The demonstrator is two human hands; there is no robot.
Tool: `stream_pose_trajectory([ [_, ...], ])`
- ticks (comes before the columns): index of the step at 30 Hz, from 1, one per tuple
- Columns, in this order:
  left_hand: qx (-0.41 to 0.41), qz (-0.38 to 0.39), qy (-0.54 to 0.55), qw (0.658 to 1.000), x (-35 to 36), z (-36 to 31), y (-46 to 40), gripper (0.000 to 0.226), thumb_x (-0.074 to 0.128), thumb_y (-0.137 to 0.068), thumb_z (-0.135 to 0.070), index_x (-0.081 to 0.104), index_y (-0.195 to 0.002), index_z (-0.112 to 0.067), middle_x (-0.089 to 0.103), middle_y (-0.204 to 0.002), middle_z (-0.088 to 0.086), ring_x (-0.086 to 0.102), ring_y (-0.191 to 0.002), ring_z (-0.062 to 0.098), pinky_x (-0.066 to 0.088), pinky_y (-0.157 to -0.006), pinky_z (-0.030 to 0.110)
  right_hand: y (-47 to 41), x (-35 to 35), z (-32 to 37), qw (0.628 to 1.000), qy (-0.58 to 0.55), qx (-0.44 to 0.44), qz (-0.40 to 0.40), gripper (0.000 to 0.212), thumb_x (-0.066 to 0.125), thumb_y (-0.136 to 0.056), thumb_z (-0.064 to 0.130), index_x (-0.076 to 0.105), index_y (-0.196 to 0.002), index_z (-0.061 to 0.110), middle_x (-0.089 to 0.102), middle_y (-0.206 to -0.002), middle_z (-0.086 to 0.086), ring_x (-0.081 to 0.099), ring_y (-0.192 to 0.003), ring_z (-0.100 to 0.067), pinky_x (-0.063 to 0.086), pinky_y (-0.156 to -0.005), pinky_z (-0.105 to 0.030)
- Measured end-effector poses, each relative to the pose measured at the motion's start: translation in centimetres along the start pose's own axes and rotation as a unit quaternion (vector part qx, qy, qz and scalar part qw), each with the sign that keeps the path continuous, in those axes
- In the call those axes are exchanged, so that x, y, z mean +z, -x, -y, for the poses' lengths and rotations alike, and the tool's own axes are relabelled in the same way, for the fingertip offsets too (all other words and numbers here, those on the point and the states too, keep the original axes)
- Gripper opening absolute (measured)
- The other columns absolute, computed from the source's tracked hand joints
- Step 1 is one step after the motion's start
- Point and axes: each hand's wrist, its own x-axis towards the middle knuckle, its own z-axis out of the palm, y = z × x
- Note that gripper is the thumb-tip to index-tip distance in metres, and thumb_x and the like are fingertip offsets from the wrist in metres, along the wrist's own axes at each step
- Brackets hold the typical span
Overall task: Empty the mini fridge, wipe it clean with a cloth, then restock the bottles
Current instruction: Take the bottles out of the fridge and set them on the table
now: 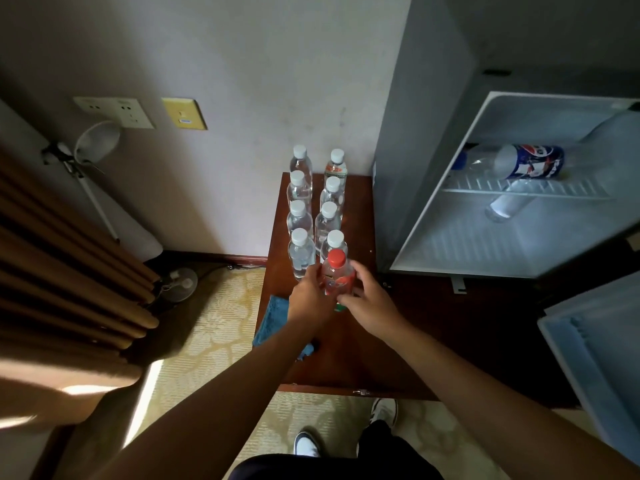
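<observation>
Surroundings: dark wooden table (349, 355) stands against a pale wall (242, 64). Eight clear bottles (300, 221) w/ white caps stand upright on it in two rows of four, running back to the wall. One at the far right of the rows carries a green/white label; the rest look unlabelled. A blue cloth (273, 318) lies crumpled at the table's left front edge, partly under the left forearm. Brown curtain (62, 265) hangs at left; a white lamp (98, 140) and wall sockets (117, 112) sit above it. Patterned carpet below; two shoes visible at bottom.

Fridge (426, 150): on the table's right side, door (595, 358) swung open toward the camera. Interior lit, white. On the wire shelf lies a Pepsi bottle (530, 161) on its side, w/ a blue-capped bottle beside it. A clear bottle (507, 206) lies tilted under the shelf.

Red bottle (337, 277): upright at the front of the right row, just in front of the nearest white-capped bottle. Red cap, clear neck, red label w/ a green patch near the base. Base is hidden by the fingers; contact w/ table cannot be confirmed.

Grip: left hand (311, 297) curls round the bottle's left side; right hand (372, 304) wraps its right side, fingers closed against the label. Both hands have hold of it.
</observation>
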Motion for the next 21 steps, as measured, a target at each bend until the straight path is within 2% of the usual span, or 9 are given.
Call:
stream_pose_trajectory([
  [4, 0.003, 0.017, -0.010, 1.000, 0.3, 0.2, -0.6, 0.055, 0.073, -0.085, -0.033, 0.048, -0.133, -0.021, 0.069, -0.120, 0.001, 0.065, -0.111, 0.020, 0.052, -0.094, 0.041, -0.3, 0.0, -0.2, 1.000, -0.005, 0.004, 0.005, 0.073, 0.062, -0.089, 0.009, 0.030, -0.150, 0.032, 0.045, -0.146, 0.005, 0.050, -0.126, -0.010, 0.040, -0.097, -0.025],
  [7, 0.014, 0.017, -0.006, 1.000, 0.3, 0.5, -0.9, 0.060, 0.076, -0.081, -0.040, 0.049, -0.132, -0.022, 0.069, -0.118, -0.001, 0.066, -0.108, 0.018, 0.054, -0.091, 0.042, -0.3, 0.1, -0.4, 1.000, -0.024, 0.007, 0.009, 0.074, 0.062, -0.090, 0.009, 0.027, -0.151, 0.034, 0.042, -0.145, 0.011, 0.045, -0.129, -0.010, 0.039, -0.099, -0.026],
  [10, 0.022, 0.018, 0.003, 1.000, 0.2, 0.6, -1.2, 0.065, 0.079, -0.077, -0.045, 0.050, -0.131, -0.024, 0.069, -0.118, -0.004, 0.066, -0.106, 0.014, 0.054, -0.092, 0.042, -0.3, 0.4, -0.8, 0.999, -0.045, 0.012, -0.004, 0.070, 0.062, -0.091, 0.008, 0.031, -0.150, 0.031, 0.044, -0.140, 0.012, 0.045, -0.123, -0.005, 0.039, -0.097, -0.024],
  [13, 0.027, 0.028, 0.007, 0.999, 0.3, 0.8, -1.1, 0.068, 0.078, -0.076, -0.050, 0.049, -0.133, -0.026, 0.068, -0.122, -0.004, 0.067, -0.107, 0.014, 0.056, -0.091, 0.043, -0.5, 0.5, -1.4, 0.998, -0.048, 0.013, -0.037, 0.068, 0.063, -0.091, 0.010, 0.033, -0.148, 0.030, 0.045, -0.145, 0.004, 0.048, -0.129, -0.013, 0.041, -0.100, -0.026],
  [18, 0.033, 0.042, 0.018, 0.998, 0.4, 1.0, -0.8, 0.072, 0.079, -0.075, -0.051, 0.048, -0.135, -0.025, 0.067, -0.125, -0.004, 0.065, -0.109, 0.014, 0.055, -0.093, 0.043, -0.4, 0.5, -1.8, 0.998, -0.036, 0.020, -0.044, 0.066, 0.064, -0.090, 0.016, 0.035, -0.147, 0.035, 0.047, -0.145, 0.005, 0.050, -0.130, -0.016, 0.043, -0.104, -0.031],
  [19, 0.029, 0.043, 0.011, 0.999, 0.4, 1.0, -0.7, 0.072, 0.079, -0.076, -0.051, 0.048, -0.135, -0.025, 0.067, -0.124, -0.005, 0.065, -0.109, 0.014, 0.055, -0.093, 0.042, -0.4, 0.5, -2.0, 0.998, -0.035, 0.023, -0.048, 0.067, 0.064, -0.090, 0.016, 0.034, -0.148, 0.035, 0.048, -0.145, 0.005, 0.050, -0.130, -0.016, 0.045, -0.102, -0.030],
  [21, 0.025, 0.046, -0.013, 0.999, 0.5, 1.3, -0.4, 0.070, 0.077, -0.077, -0.053, 0.048, -0.133, -0.024, 0.066, -0.123, -0.004, 0.064, -0.109, 0.014, 0.055, -0.093, 0.042, -0.1, 0.4, -2.1, 0.997, -0.050, 0.026, -0.054, 0.065, 0.062, -0.092, 0.013, 0.035, -0.148, 0.032, 0.049, -0.142, 0.006, 0.053, -0.124, -0.013, 0.046, -0.087, -0.017],
])
